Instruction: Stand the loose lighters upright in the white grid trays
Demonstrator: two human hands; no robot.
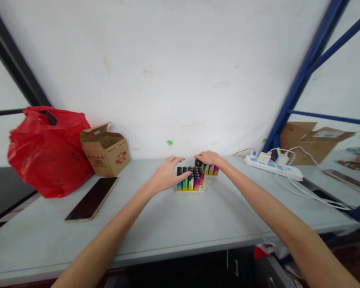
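Note:
In the head view, a block of multicoloured lighters (188,183) with black tops stands upright in rows in a pale, low tray (195,192). My left hand (167,175) is at its left side, thumb and fingers apart, with the thumb reaching across the black tops. Just behind and to the right, a second group of lighters (211,171) stands against the wall side. Over its left end is my right hand (208,157), fingers together and bent down at the black tops. Its fingertips are partly hidden, and what they grip cannot be made out.
On the left stand a red plastic bag (51,152) and an open cardboard box (108,154), with a dark phone (93,199) before them. A white power strip (273,167) with cables lies right, near a blue frame post (300,84) and another carton (315,140).

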